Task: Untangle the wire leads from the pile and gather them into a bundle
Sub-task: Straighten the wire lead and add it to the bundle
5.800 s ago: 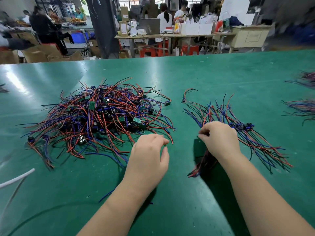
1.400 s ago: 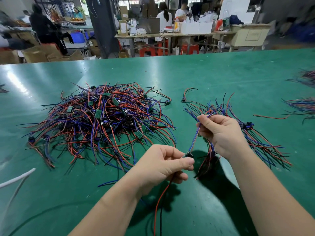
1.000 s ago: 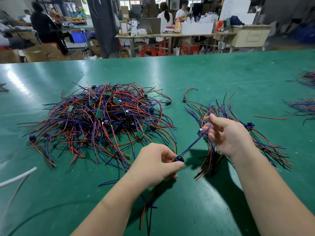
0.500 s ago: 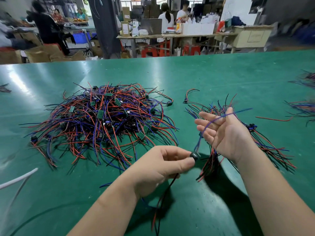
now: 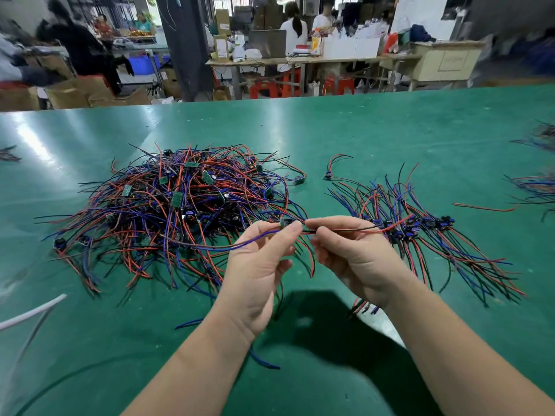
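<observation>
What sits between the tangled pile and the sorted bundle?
Head view: one loose lead on the green table; nearer, the left hand and right hand pinch a second lead across the gap.

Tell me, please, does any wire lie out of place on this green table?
Yes. One loose red wire lies alone on the table, to the right of the bundle. A short lead also lies apart, between the pile and the bundle. Neither belongs to a group.
</observation>
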`<state>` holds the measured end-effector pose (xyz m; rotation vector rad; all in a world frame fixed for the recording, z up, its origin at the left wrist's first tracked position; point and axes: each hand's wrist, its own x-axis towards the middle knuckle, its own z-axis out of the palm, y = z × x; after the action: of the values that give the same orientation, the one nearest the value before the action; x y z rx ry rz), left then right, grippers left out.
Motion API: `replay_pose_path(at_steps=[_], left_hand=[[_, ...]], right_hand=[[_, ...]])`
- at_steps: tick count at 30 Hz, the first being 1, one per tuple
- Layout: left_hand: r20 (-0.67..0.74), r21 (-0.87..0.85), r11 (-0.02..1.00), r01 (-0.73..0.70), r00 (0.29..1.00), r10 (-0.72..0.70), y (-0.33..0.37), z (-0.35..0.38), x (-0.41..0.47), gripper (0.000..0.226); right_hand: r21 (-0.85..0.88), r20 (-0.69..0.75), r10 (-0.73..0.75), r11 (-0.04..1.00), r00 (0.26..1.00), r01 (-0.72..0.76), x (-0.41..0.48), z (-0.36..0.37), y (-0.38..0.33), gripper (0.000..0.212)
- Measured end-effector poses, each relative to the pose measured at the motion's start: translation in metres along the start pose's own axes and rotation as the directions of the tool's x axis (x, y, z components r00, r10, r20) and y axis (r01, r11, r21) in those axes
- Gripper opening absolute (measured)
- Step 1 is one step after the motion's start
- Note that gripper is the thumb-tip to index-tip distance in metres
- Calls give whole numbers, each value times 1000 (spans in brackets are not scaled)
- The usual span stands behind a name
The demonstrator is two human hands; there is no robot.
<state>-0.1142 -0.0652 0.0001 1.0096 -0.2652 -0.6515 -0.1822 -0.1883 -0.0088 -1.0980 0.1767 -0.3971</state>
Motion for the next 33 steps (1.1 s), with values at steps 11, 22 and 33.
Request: replay_pose_path(at_steps=[11, 22, 33], left_hand=[[234, 446, 884, -138, 972, 34, -7, -8, 1, 25], [156, 449, 888, 97, 971, -184, -7, -6, -2, 8], [389, 580, 790, 198, 785, -483, -8, -6, -12, 16]], right_hand=[[-63, -146, -6, 998, 989, -3, 4, -9, -9, 10], [-331, -186, -101, 943, 977, 34, 5, -8, -3, 10], [63, -565, 38, 998, 824, -3, 7, -43, -34, 6]])
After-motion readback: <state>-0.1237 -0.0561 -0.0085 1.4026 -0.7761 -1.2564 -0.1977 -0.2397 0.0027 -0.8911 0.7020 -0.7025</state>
